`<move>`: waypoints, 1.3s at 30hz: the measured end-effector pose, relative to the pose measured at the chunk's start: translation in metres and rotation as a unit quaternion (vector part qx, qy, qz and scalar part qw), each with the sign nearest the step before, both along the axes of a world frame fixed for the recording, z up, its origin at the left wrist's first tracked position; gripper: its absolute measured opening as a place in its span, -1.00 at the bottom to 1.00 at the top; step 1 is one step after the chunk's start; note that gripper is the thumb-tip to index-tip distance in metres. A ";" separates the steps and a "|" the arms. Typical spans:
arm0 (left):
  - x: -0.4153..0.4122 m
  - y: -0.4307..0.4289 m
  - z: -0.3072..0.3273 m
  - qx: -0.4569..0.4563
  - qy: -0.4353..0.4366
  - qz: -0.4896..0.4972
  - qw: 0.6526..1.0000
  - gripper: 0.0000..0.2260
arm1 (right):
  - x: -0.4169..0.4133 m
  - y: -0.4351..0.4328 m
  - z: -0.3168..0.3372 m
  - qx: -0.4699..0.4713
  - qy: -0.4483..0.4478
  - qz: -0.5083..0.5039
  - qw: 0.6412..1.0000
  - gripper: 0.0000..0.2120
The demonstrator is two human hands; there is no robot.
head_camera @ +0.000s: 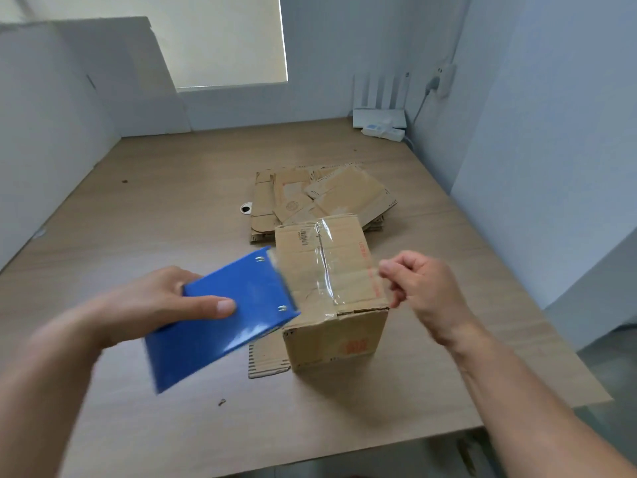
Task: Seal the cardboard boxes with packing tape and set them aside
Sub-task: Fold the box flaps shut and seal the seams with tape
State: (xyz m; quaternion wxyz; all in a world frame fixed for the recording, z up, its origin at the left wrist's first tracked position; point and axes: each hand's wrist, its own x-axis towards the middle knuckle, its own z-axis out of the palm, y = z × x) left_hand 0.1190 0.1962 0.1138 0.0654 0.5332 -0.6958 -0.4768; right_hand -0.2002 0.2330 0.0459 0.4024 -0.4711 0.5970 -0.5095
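One assembled cardboard box [331, 288] stands on the bench [138, 219], with one strip of clear tape [324, 267] over its top. Left of the box is one blue tape dispenser [220, 319]. Behind the box lies one heap of flattened cartons [310, 194], too overlapped to count. Two hands flank the box, the left hand [155, 301] and the right hand [424, 288].

A single wide-angle camera is riding on the person's head, looking forward and steeply down across the pale wood-grain counter [172, 208]. It is hovering close over the near edge, framing the brown cardboard box [327, 339] near centre, and is reaching as far as the white back wall [327, 63], bending straight lines toward the borders.
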 end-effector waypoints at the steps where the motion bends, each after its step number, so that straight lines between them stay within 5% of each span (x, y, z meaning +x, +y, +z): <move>1: 0.014 -0.001 0.002 0.012 -0.020 0.000 1.000 -0.22 | -0.010 0.004 -0.003 0.013 0.002 -0.018 1.000 -0.76; 6: 0.026 -0.003 -0.010 0.073 -0.110 -0.027 0.991 -0.19 | -0.013 0.016 -0.027 0.091 -0.006 -0.036 0.995 -0.71; 17: 0.000 -0.022 -0.036 0.060 -0.209 -0.025 0.976 -0.18 | -0.011 0.016 -0.056 0.145 0.024 -0.106 0.983 -0.70; 25: -0.010 -0.030 -0.064 0.084 -0.164 -0.015 0.983 -0.03 | -0.004 0.008 -0.060 0.213 -0.043 -0.065 0.974 -0.70; 27: -0.010 -0.029 -0.069 0.088 -0.150 -0.004 0.985 -0.01 | -0.008 0.007 -0.066 0.253 0.054 -0.049 0.965 -0.68; 30: -0.013 -0.023 -0.075 0.094 -0.131 0.009 0.987 0.00 | -0.017 0.011 -0.081 0.328 0.283 -0.052 0.900 -0.68; 34: -0.034 -0.009 -0.087 0.089 -0.102 0.023 0.991 -0.13 | -0.016 0.002 -0.068 0.130 0.324 -0.214 0.912 -0.71; 37: -0.049 -0.004 -0.091 0.087 -0.081 0.034 0.992 -0.18 | 0.021 -0.005 -0.042 0.069 0.427 -0.084 0.898 -0.31; 39: -0.053 -0.003 -0.090 0.085 -0.081 0.033 0.993 -0.19 | 0.043 -0.003 -0.045 0.112 0.515 0.034 0.849 -0.06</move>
